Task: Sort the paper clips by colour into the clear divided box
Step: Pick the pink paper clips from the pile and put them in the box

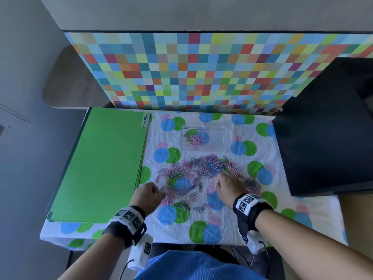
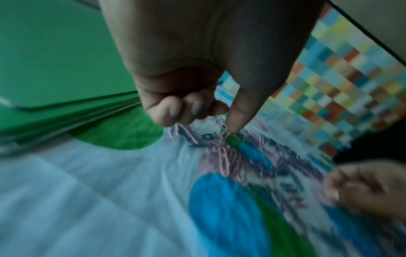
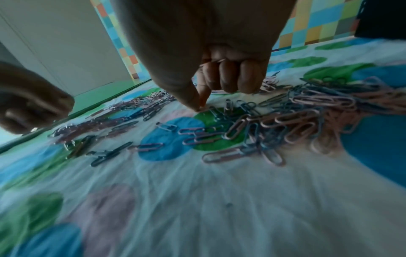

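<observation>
Off to the left of your left hand [image 1: 148, 194] lies a stack of green folders [image 1: 101, 164], the top one with a tab labelled "Permits" [image 1: 145, 120]. Your left hand sits low over the surface [image 1: 232, 229], which is covered by a white cloth printed with blue, green and pink circles. Its fingers [image 2: 167, 109] are curled in and the thumb tip is down on the clips; it holds several pink paper clips [image 2: 182, 132] bunched under the curled fingers, though the wrist view is blurred.

Between your two hands and beyond their fingertips spreads the loose heap of paper clips [image 1: 201, 170], pink and blue mixed together, with a few strays just short of your hands. Well beyond the heap stands the clear divided box [image 1: 203, 138]; its left compartment holds a small bunch of pink clips [image 1: 193, 139], and nothing can be made out in the right one.

Your right hand [image 1: 230, 187] has three fingers [image 3: 228, 76] curled into the palm, while the thumb and forefinger meet at the cloth at the near edge of the heap; whether a clip is pinched there cannot be told. To the right of that hand stands a black box [image 1: 327, 128], and behind everything is a panel of coloured squares [image 1: 201, 71].
</observation>
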A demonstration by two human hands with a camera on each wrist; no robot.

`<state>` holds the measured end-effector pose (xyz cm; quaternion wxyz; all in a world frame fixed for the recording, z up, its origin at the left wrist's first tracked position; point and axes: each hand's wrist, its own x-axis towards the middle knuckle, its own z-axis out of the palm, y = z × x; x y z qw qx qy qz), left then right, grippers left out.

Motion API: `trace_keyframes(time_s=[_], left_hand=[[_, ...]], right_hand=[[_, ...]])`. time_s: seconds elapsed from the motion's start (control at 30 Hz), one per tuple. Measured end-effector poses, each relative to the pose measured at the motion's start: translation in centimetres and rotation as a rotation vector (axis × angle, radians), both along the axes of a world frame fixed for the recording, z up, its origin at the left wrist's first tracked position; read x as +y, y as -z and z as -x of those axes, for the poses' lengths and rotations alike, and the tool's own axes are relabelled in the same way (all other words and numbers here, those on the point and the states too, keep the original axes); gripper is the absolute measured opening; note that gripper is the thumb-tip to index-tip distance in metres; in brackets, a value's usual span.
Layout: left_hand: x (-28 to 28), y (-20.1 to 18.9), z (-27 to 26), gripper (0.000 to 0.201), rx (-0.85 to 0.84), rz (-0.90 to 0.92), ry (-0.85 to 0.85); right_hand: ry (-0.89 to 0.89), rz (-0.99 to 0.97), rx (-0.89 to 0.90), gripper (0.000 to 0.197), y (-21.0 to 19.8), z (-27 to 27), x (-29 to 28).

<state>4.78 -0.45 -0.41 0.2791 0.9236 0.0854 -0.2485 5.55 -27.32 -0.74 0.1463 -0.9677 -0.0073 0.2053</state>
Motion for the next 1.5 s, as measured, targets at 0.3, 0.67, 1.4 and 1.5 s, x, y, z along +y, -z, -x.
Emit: trace_keyframes(time_s=[0.3,0.67,1.4,1.5], left_hand=[[-1.1,0.6,1.3,0.017,-0.049,-0.145,0.173],[-0.7,-0.7,0.4,0.036,0.179,0.604,-0.265],[-7.5,-4.1,-4.3,0.042,0.429,1.261,-0.896],[-7.9,-4.3,-7.0,0.036,0.426,1.289,-0.95]], right_hand=[[-0.002,-0.077,0.22,0.023,-1.6,0.5,1.4],[-0.268,-0.168,0.396,0.029,-2.5,0.8,3.3],[-0.172,-0.486,-0.08,0.04,-7.9,-2.8,7.3],[0.007,-0.551,-0.167,0.045,-8.7,-2.9,4.7]])
